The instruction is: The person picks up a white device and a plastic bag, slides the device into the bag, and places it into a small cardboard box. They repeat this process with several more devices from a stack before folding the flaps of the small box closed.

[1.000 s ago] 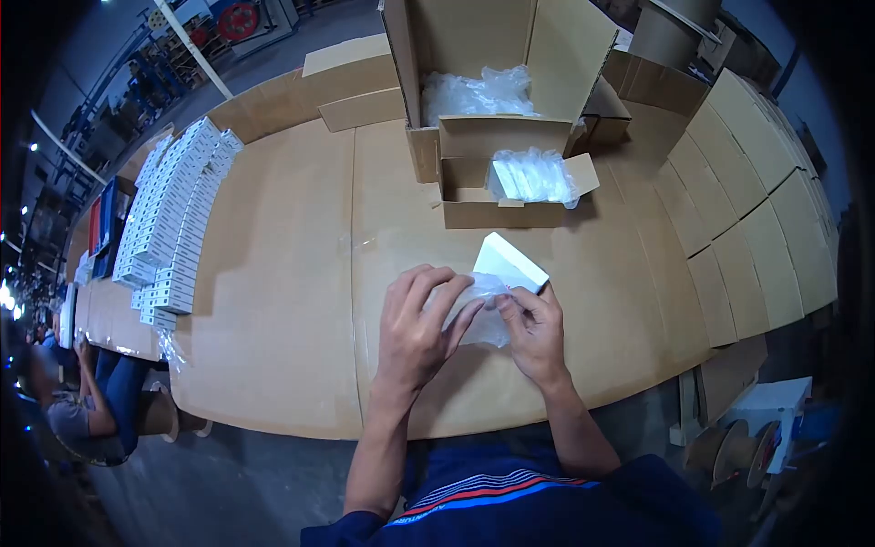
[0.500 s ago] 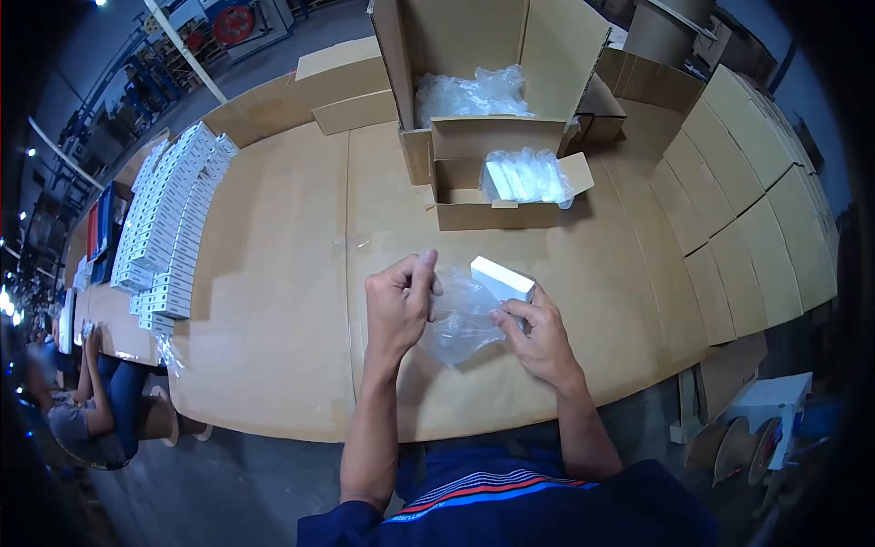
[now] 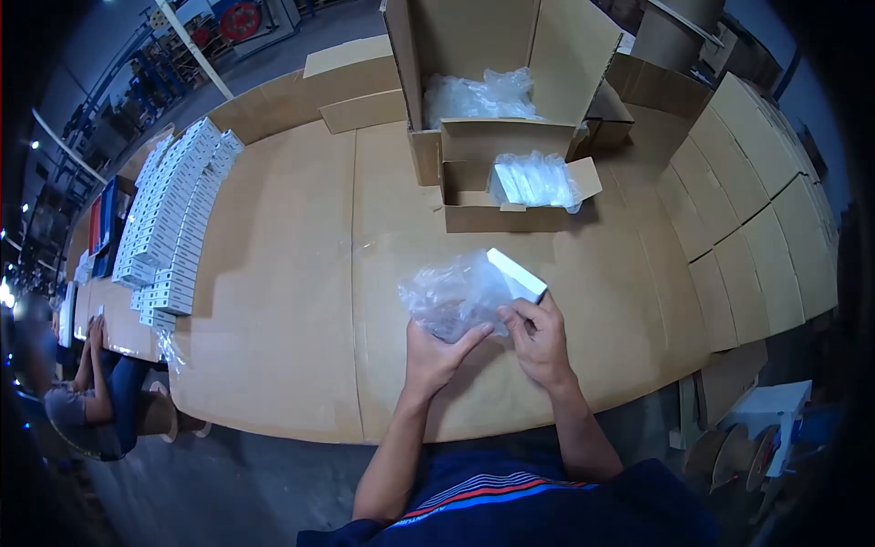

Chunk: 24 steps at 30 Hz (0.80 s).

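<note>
A clear plastic bag (image 3: 451,292) spreads out over the table in front of me. My left hand (image 3: 436,363) holds it from below, thumb on the near side and fingers hidden behind the film. In my right hand (image 3: 540,345) is a small white box (image 3: 517,275), gripped at its near end and tilted. Part of the bag overlaps the box's left side, and my right thumb presses at the bag's edge. Beyond my hands stands an open cardboard carton (image 3: 506,219) containing several white boxes wrapped in clear plastic (image 3: 536,180).
A larger open carton (image 3: 483,41) at the back holds clear plastic bags (image 3: 483,94). Stacked white boxes (image 3: 173,219) line the table's left side. Closed brown cartons (image 3: 729,210) are piled at the right. A person (image 3: 87,392) sits at the far left.
My left hand has gone from a raised fist to holding the bag from below, shifting right and nearer me. The bag has spread out to the left. My right hand keeps the white box.
</note>
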Each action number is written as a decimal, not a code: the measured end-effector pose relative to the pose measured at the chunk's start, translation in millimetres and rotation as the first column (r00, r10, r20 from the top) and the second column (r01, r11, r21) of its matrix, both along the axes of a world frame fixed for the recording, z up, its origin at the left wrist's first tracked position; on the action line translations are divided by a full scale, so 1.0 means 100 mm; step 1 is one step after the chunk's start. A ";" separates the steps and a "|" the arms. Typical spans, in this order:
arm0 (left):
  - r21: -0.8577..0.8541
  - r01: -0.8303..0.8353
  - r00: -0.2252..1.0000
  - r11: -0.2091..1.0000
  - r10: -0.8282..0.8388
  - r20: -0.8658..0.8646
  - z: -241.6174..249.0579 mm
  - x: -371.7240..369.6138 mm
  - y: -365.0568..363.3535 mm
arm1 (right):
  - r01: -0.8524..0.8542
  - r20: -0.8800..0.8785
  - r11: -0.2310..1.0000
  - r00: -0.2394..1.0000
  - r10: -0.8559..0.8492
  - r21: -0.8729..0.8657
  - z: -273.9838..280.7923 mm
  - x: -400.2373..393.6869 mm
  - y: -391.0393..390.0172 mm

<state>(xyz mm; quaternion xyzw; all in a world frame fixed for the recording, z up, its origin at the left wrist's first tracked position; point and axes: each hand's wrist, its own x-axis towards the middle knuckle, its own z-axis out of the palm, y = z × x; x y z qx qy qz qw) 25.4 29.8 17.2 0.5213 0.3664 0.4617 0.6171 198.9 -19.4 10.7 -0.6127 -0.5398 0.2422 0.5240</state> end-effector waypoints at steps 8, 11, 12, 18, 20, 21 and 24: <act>0.268 0.005 0.953 0.963 0.077 -0.294 -0.05 -0.19 -0.02 | -0.135 -0.108 0.991 0.985 0.136 0.014 0.20 0.41 0.00; 0.354 0.028 0.936 0.935 0.100 -0.338 -0.03 -0.22 -0.04 | 0.010 -0.233 0.939 0.969 0.075 0.342 0.44 0.49 0.17; 0.381 0.044 0.930 0.923 0.102 -0.353 -0.03 -0.22 -0.04 | -0.026 -0.221 0.924 0.968 0.119 0.382 0.53 0.52 0.20; 0.397 0.065 0.930 0.916 0.088 -0.356 0.05 -0.19 -0.05 | -0.279 -0.112 0.814 0.916 0.384 0.509 0.90 0.56 0.38; 0.398 0.065 0.925 0.915 0.094 -0.367 0.09 -0.20 -0.05 | -0.359 -0.168 0.829 0.870 0.464 0.429 0.90 0.53 0.39; 0.398 0.069 0.923 0.915 0.093 -0.373 0.10 -0.20 -0.05 | -0.408 -0.104 0.808 0.865 0.492 0.425 0.92 0.51 0.46; 0.420 0.070 0.911 0.905 0.114 -0.397 0.10 -0.21 -0.03 | -0.482 -0.014 0.792 0.851 0.525 0.374 1.06 0.41 0.52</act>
